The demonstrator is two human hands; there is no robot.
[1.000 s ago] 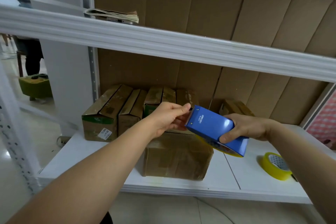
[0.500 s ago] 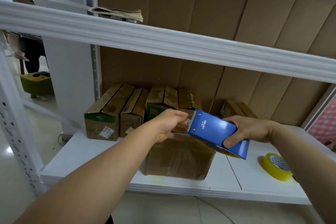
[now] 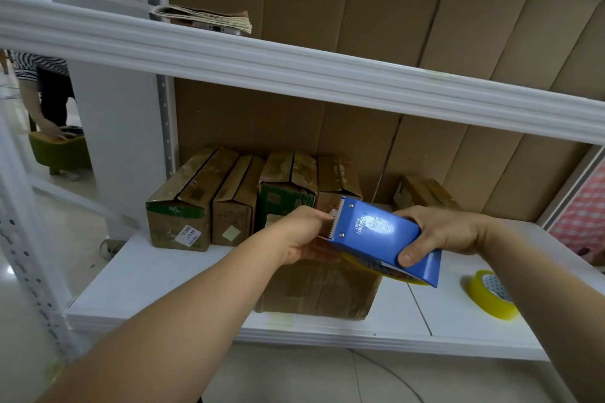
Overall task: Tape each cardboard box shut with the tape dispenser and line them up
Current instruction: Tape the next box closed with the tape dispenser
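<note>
While a row of taped boxes (image 3: 235, 203) stands at the back left of the white shelf (image 3: 157, 275), my left hand (image 3: 302, 234) reaches in above the front box (image 3: 320, 291), its fingers pinching the tape end at the toothed edge of the blue tape dispenser (image 3: 379, 232). My right hand (image 3: 438, 232) grips the dispenser's body, thumb curled over its near side, holding it just over that box. Further right, a yellow tape roll (image 3: 491, 293) lies on the shelf.
</note>
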